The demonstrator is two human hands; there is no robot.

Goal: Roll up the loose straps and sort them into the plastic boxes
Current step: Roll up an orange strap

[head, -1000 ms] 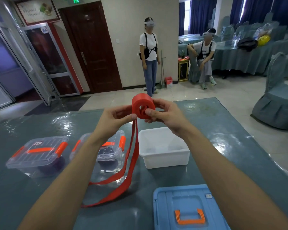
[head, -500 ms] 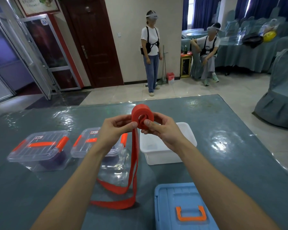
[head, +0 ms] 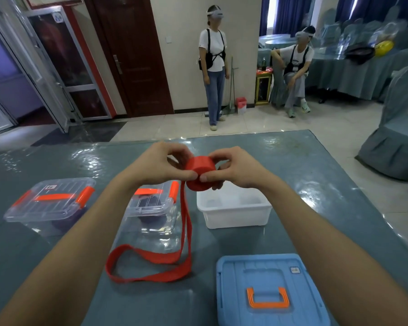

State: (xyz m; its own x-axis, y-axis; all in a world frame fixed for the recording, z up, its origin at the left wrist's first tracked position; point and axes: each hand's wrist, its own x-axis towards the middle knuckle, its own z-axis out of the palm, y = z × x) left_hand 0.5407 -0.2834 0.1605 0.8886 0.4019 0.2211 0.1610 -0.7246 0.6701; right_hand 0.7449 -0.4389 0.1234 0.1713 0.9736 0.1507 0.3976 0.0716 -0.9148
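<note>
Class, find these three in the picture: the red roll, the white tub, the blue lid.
red roll (head: 200, 167): head view, on its outer wrap.
white tub (head: 236, 218): head view, on its front wall.
blue lid (head: 233, 290): head view, on its flat top near the left edge.

Tub (head: 233, 215) right of boxes (head: 151, 205) (lidded)

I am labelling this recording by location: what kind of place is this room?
Probably a banquet or function hall. At the right stand tables draped in grey-blue cloth and chairs in matching fabric covers. Long dark blue curtains hang behind them, and the floor is of pale tiles.
</note>
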